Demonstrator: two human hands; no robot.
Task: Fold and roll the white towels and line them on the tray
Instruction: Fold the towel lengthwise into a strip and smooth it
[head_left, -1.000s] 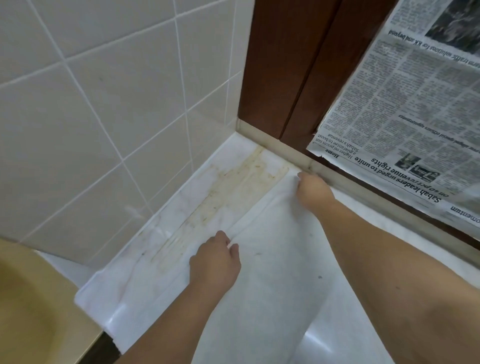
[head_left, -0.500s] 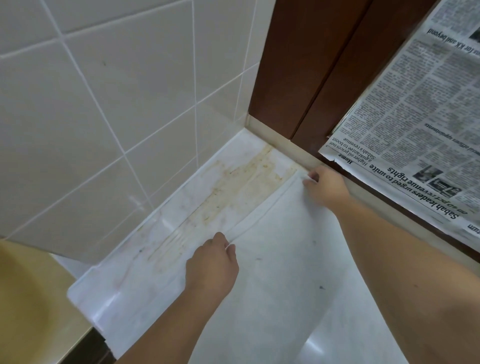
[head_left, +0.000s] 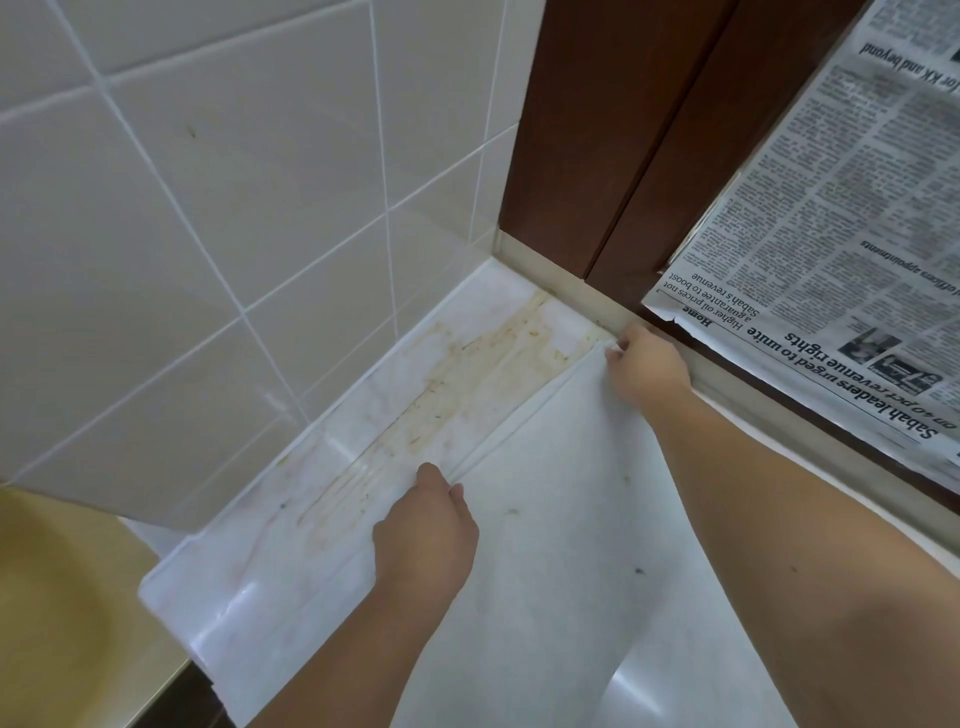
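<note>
A thin white towel (head_left: 561, 519) lies spread flat on a white marble counter (head_left: 291, 561), its far edge turned over in a narrow fold. My left hand (head_left: 423, 530) pinches that folded edge near its left end. My right hand (head_left: 644, 371) pinches the same edge at its far corner, close to the wooden frame. The towel runs toward me between my forearms and out of the bottom of the view. No tray is in view.
The counter beyond the towel carries a long yellow-brown stain (head_left: 467, 384). A tiled wall (head_left: 234, 208) bounds it on the left. A dark wooden frame (head_left: 623, 156) with a sheet of newspaper (head_left: 831, 260) stands at the back right. A beige basin (head_left: 57, 613) sits at the lower left.
The view has shifted slightly. Both hands keep hold of the folded far edge, and the right hand has moved a little along the frame with the towel corner.
</note>
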